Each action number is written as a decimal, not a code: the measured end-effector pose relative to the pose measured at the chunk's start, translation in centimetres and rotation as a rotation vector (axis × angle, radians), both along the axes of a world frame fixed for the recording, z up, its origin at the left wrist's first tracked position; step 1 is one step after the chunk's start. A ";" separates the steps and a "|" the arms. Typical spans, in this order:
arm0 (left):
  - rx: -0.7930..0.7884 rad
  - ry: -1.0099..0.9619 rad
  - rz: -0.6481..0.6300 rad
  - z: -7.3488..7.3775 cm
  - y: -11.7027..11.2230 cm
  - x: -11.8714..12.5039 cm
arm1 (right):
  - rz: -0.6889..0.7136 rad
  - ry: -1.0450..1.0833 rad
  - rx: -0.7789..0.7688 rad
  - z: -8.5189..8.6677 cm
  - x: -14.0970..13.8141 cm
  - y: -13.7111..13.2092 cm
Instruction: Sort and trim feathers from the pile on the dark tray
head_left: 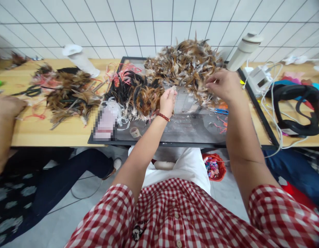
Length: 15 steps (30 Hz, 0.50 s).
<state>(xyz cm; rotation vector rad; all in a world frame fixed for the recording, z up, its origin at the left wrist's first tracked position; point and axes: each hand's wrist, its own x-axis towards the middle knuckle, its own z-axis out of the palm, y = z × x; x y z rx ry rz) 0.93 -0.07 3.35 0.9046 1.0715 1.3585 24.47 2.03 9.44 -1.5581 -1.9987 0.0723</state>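
Observation:
My left hand [168,100] is closed in a pinch on a few small feathers, held above a dark cutting mat [190,129]. A red bead bracelet [163,116] circles that wrist. My right hand [224,85] is curled with its fingertips pinched into the edge of a big heap of brown and white feathers [185,63] at the back of the mat. A smaller bundle of black and orange feathers [139,93] lies just left of my left hand.
Another person's hand [7,106] rests on the wooden table at left, near more feathers [69,93] and black scissors [30,91]. Blue-handled scissors [221,111], a white bottle [243,51], a black headset [299,106] and white cables lie to the right. A red basket [213,167] sits on the floor.

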 end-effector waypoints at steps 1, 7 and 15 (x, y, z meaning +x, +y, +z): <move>0.007 0.007 0.006 -0.2 0.2 -0.1 | -0.006 -0.076 -0.055 0.2 0.7 -0.1; 0.127 0.216 -0.005 -2.4 1.3 0.0 | -0.184 -0.376 -0.306 0.4 1.6 -3.4; 0.571 1.070 -0.246 -2.6 -1.9 0.9 | -0.326 -0.674 -0.694 -1.3 2.7 -8.8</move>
